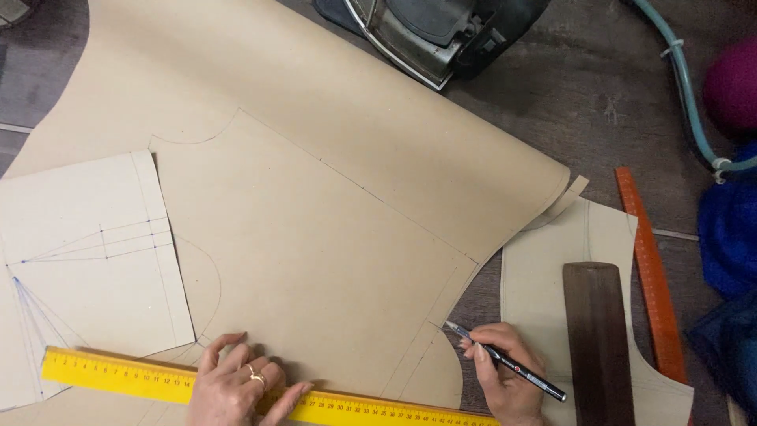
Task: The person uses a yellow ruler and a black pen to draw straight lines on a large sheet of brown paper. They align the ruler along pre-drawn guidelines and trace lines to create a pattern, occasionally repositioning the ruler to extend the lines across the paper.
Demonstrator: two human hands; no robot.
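My left hand (236, 385) presses flat on a yellow ruler (118, 377) that lies slanted across the bottom of a large sheet of brown pattern paper (315, 197). A ring shows on one finger. My right hand (505, 380) holds a black pen (509, 363), its tip pointing up-left near the curved edge of the brown paper, just above the ruler's right end. Thin drawn lines cross the paper.
A paler pattern piece (87, 260) with blue construction lines lies at left. Another cut piece (552, 268) sits at right under a dark wooden strip (597, 339), beside an orange ruler (650, 276). An iron (434, 35) stands at the top; a green hose (686, 95) and blue fabric (729, 237) lie at right.
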